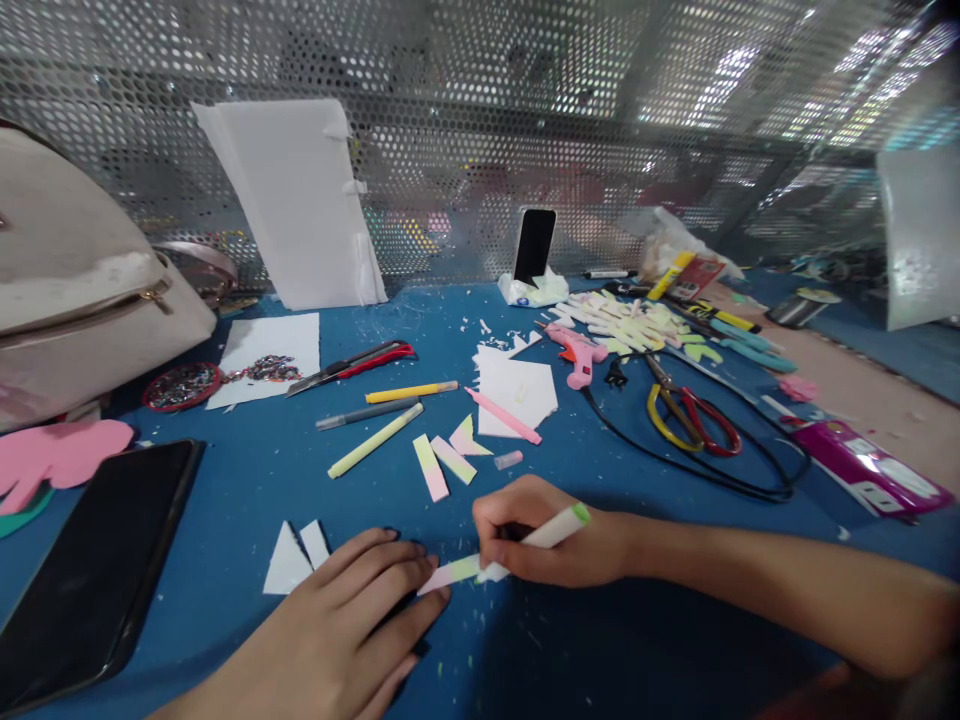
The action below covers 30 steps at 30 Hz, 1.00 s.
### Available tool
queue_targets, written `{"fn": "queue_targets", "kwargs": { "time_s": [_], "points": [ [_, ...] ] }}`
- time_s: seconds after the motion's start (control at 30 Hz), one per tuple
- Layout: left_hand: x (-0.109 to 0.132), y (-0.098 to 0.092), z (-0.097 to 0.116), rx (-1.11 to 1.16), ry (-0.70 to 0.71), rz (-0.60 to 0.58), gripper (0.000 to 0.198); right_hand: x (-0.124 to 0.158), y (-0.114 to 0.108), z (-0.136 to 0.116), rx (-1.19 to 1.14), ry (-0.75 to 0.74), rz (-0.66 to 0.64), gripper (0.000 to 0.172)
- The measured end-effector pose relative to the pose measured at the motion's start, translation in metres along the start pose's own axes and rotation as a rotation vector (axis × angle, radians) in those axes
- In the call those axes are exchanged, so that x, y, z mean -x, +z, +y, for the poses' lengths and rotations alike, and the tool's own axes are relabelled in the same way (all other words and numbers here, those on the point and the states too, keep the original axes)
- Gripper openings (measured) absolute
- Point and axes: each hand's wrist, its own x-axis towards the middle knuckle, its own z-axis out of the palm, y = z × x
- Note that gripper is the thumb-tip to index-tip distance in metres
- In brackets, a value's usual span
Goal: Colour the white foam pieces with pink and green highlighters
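Observation:
My right hand (547,535) is closed around a whitish marker (556,527) with a green end, tilted with its tip down on a narrow paper strip (457,572). The strip is pink at its left end and yellow-green toward the marker tip. My left hand (367,610) lies low on the blue table, its fingertips holding down the strip's left end. Just above the hands are small pink and yellow-green paper pieces (430,467) and a loose clear pink cap (508,460). White paper scraps (288,560) lie beside my left hand.
Markers (375,440), a red utility knife (375,360) and a pink glue gun (576,352) lie farther back. Scissors (690,410) rest inside a black cord loop at right. A phone (105,570) lies left, near a bag (90,270). Perforated metal (450,120) stands behind.

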Motion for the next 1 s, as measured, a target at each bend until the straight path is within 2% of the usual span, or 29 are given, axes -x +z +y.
{"fn": "queue_targets", "kwargs": {
  "time_s": [0.13,0.27,0.4,0.5,0.63,0.77,0.9,1.0],
  "points": [
    [0.0006,-0.0012,0.0003,-0.001,-0.001,-0.008,0.039,0.0001,0.0005,0.0001,-0.026,0.025,0.045,0.029],
    [0.0018,-0.0027,0.0001,-0.035,0.024,-0.024,0.039,0.0007,0.0005,0.0015,-0.021,0.009,-0.005,0.029],
    [0.0011,-0.0019,-0.0007,-0.027,0.030,-0.019,0.040,0.0008,0.0006,0.0020,-0.036,0.048,0.033,0.031],
    [0.0002,-0.0010,-0.0005,-0.025,0.009,-0.013,0.040,0.0008,0.0005,0.0016,-0.041,0.026,0.006,0.031],
    [-0.0002,-0.0019,0.0000,-0.030,0.022,-0.014,0.040,0.0011,0.0001,0.0013,-0.060,0.020,0.064,0.034],
    [0.0004,-0.0026,0.0005,-0.023,0.007,-0.034,0.037,0.0013,-0.0004,0.0011,0.000,-0.009,0.010,0.039],
    [0.0009,-0.0019,0.0012,-0.029,0.013,-0.005,0.039,0.0014,0.0000,0.0014,-0.013,-0.003,0.061,0.039],
    [-0.0001,-0.0020,0.0012,-0.032,0.010,-0.001,0.044,0.0020,0.0003,0.0022,0.014,-0.011,0.007,0.038]
  ]
}}
